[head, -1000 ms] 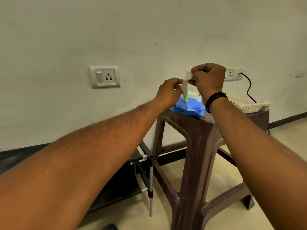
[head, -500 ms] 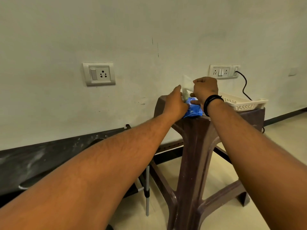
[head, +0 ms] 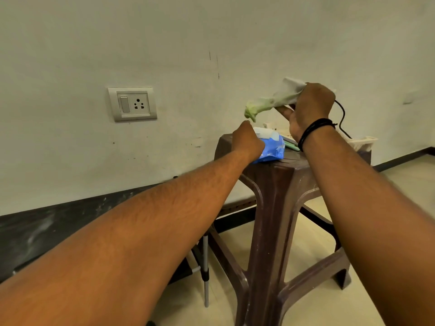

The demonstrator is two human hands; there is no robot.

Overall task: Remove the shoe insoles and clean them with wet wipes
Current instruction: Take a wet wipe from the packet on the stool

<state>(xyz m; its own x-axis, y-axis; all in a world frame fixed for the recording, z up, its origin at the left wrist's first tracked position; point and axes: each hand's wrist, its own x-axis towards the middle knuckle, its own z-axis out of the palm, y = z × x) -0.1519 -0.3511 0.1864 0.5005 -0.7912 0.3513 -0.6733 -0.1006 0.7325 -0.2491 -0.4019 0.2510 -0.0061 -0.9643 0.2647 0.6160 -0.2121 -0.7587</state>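
On the brown plastic desk (head: 280, 184) lies the blue wet wipes pack (head: 270, 149). Your left hand (head: 247, 142) rests on the pack's near side; whether its fingers grip it, I cannot tell. Above the pack, your right hand (head: 310, 107) holds a wet wipe (head: 270, 102), fingers curled round it.

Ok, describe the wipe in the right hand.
The wipe is a thin, soft white sheet, bunched and twisted into a rope, with a green-tinted lower end. The right hand grips its upper end, held above the stool. It slants down-left, its free tip hanging just above the left hand, which rests on the blue pack. It appears clear of the pack.
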